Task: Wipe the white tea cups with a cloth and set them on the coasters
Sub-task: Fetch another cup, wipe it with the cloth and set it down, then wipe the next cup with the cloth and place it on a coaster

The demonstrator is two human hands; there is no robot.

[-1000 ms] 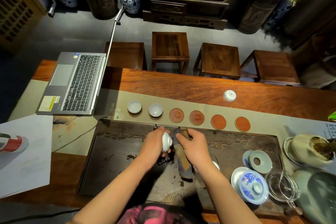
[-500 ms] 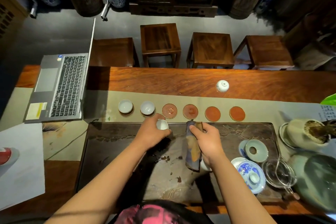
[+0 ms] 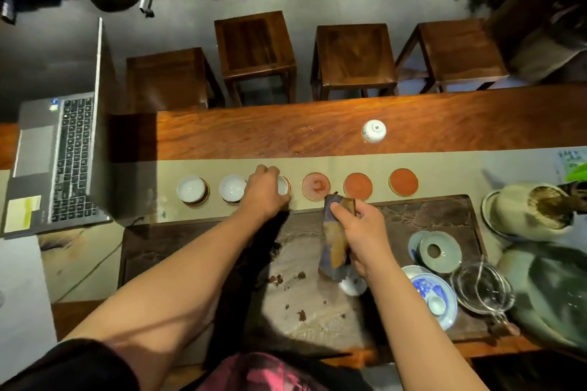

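A row of round coasters lies on the beige runner [image 3: 444, 165]. Two white cups [image 3: 191, 189] [image 3: 232, 188] stand on the two leftmost coasters. My left hand [image 3: 263, 192] grips a third white cup [image 3: 282, 189] over the third coaster. Three red coasters [image 3: 316, 186] [image 3: 357, 186] [image 3: 403, 182] to the right carry nothing. My right hand [image 3: 362, 235] holds a folded blue-brown cloth [image 3: 335, 247] above the dark tea tray [image 3: 197, 247]. Another white cup [image 3: 352, 286] sits under that hand. An upturned white cup [image 3: 374, 131] lies on the wooden table beyond the runner.
An open laptop [image 3: 60, 155] stands at the left. On the right are a celadon lid [image 3: 440, 251], a blue-and-white gaiwan [image 3: 433, 295], a glass pitcher [image 3: 482, 290] and a cream pot [image 3: 533, 209]. Wooden stools [image 3: 257, 44] line the far side.
My left hand has carried the white cup from above the tray forward to the third coaster. My right hand with the cloth has stayed over the tray.
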